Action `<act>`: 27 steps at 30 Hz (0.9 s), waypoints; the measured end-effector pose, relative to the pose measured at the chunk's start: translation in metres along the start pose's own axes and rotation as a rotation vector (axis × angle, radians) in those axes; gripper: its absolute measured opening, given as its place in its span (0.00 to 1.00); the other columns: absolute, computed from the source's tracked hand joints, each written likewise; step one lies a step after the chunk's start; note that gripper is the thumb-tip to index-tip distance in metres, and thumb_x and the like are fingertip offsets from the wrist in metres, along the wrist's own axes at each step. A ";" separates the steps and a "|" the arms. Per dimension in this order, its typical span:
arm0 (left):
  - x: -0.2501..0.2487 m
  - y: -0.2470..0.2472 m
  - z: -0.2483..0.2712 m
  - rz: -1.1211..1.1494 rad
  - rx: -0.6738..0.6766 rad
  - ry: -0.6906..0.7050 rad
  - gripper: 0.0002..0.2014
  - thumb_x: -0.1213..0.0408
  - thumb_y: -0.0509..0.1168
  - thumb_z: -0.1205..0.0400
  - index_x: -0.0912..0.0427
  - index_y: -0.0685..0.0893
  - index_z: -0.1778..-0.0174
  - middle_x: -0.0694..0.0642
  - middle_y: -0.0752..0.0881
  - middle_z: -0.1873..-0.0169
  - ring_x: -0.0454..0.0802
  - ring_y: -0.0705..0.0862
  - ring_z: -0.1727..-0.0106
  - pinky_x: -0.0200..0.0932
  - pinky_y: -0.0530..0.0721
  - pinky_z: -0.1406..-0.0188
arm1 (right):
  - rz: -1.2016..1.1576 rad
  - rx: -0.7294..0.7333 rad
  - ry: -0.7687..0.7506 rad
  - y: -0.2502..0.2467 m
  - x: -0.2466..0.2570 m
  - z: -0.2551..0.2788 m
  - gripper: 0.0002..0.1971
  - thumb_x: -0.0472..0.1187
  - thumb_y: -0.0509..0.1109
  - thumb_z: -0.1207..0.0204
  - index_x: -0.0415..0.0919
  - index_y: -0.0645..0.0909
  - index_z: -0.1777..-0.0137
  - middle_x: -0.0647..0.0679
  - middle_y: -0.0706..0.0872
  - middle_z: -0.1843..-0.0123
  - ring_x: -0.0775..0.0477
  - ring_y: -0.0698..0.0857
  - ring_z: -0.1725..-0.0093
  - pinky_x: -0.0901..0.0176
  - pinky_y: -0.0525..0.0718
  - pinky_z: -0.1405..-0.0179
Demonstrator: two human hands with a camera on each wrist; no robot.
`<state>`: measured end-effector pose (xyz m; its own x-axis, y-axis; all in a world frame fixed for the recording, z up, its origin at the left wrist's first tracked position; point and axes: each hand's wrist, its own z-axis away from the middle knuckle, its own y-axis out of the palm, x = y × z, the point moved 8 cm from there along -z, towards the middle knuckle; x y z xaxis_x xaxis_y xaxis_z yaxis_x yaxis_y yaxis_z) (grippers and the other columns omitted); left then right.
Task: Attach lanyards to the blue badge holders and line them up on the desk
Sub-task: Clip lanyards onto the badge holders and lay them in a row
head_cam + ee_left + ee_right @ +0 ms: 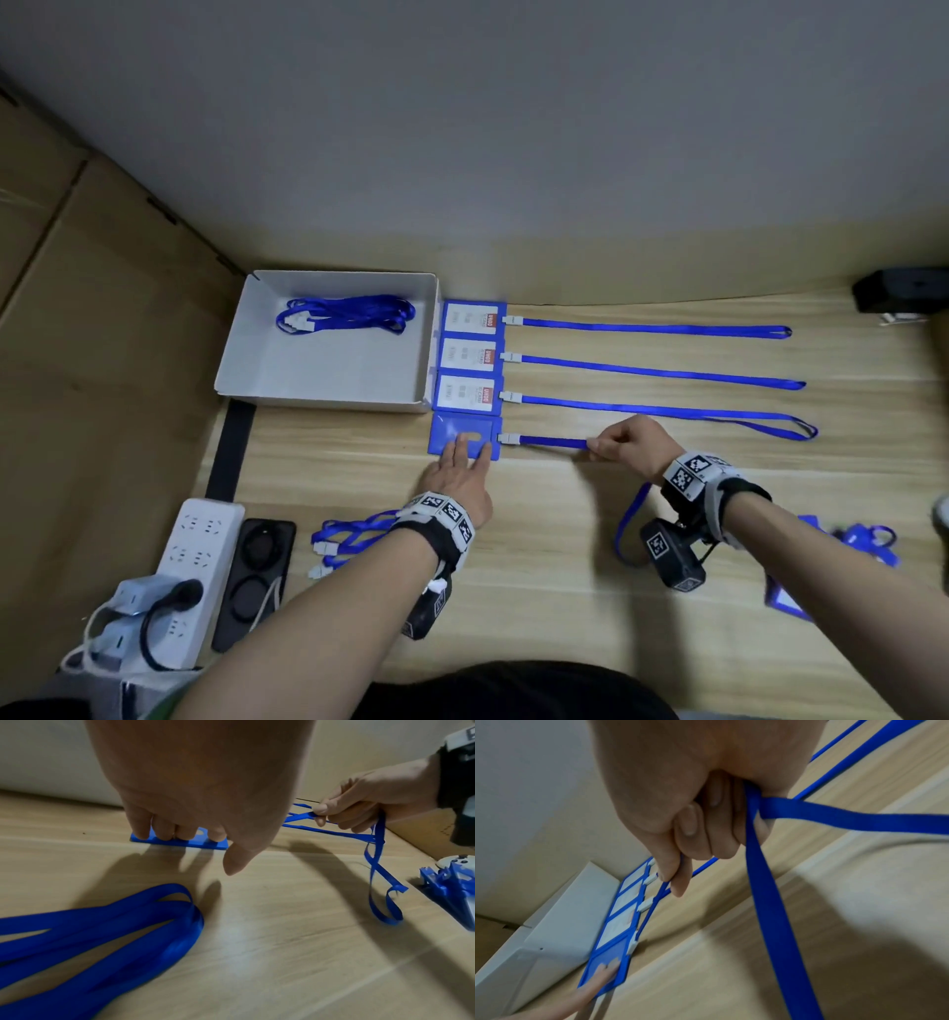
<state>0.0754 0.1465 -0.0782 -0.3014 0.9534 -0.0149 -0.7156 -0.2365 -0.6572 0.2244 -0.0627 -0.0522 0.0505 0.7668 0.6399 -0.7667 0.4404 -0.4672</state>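
Three blue badge holders [470,356] lie in a column beside the white box, each with its lanyard [657,370] stretched out to the right. Below them lies a fourth blue holder [445,430], face down. My left hand [464,470] presses it flat with straight fingers [164,832]. Its lanyard [552,441] is clipped on, and my right hand [624,447] pinches the strap [765,874] a little to the right of the clip, the rest looping down under the wrist [629,519].
The white box [328,383] holds several spare lanyards [344,313]. More loose lanyards [349,534] lie near my left wrist. A pile of blue holders [842,565] sits at the right. A power strip [190,560] and a black device [257,570] are front left.
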 end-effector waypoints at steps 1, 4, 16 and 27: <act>-0.001 -0.003 0.000 -0.012 0.013 -0.006 0.38 0.57 0.55 0.16 0.48 0.41 0.13 0.61 0.37 0.14 0.59 0.41 0.13 0.55 0.56 0.17 | -0.009 -0.013 -0.001 -0.008 -0.004 0.005 0.13 0.49 0.73 0.21 0.45 0.91 0.64 0.55 0.88 0.69 0.56 0.83 0.64 0.63 0.76 0.62; -0.003 -0.008 -0.001 -0.039 0.060 -0.022 0.37 0.57 0.54 0.15 0.49 0.41 0.13 0.62 0.38 0.14 0.60 0.43 0.13 0.56 0.54 0.17 | -0.004 -0.059 0.014 -0.029 -0.017 0.017 0.13 0.50 0.74 0.22 0.44 0.92 0.63 0.48 0.92 0.64 0.51 0.85 0.61 0.56 0.80 0.58; -0.001 -0.007 -0.002 -0.091 0.059 -0.006 0.39 0.58 0.55 0.18 0.49 0.41 0.13 0.61 0.39 0.14 0.60 0.45 0.13 0.56 0.62 0.19 | 0.456 -0.309 0.300 -0.103 -0.096 0.059 0.06 0.47 0.71 0.24 0.53 0.90 0.52 0.44 0.90 0.45 0.38 0.83 0.44 0.52 0.82 0.52; -0.001 -0.009 -0.003 -0.091 0.025 -0.006 0.39 0.57 0.56 0.17 0.50 0.42 0.13 0.64 0.40 0.14 0.61 0.46 0.13 0.55 0.59 0.18 | 0.260 -0.177 -0.097 0.014 0.015 -0.005 0.10 0.44 0.72 0.24 0.50 0.89 0.45 0.48 0.85 0.45 0.44 0.82 0.40 0.49 0.82 0.41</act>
<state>0.0844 0.1485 -0.0747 -0.2376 0.9702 0.0485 -0.7555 -0.1531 -0.6370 0.2175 -0.0423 -0.0521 -0.2001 0.8199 0.5364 -0.6220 0.3167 -0.7161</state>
